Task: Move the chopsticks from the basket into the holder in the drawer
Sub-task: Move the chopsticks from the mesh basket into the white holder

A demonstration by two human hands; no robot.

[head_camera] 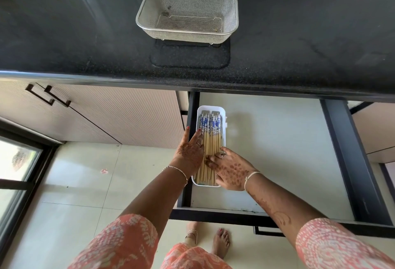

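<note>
A steel mesh basket (188,15) stands on the black counter with nothing in it. Below, the drawer (277,145) is pulled out. A white oblong holder (211,109) sits at the drawer's left side, filled with several bamboo chopsticks (210,138) with blue-patterned tops, lying side by side. My left hand (190,151) rests on the holder's left edge with its fingers on the chopsticks. My right hand (229,169) lies flat over the chopsticks' lower ends, fingers spread. Neither hand grips anything.
A dark mat (190,57) lies under the basket on the counter (299,44). The drawer's black frame (350,157) runs along the right. Closed cupboard doors with black handles (48,95) are at left. My feet (220,241) stand on the tiled floor.
</note>
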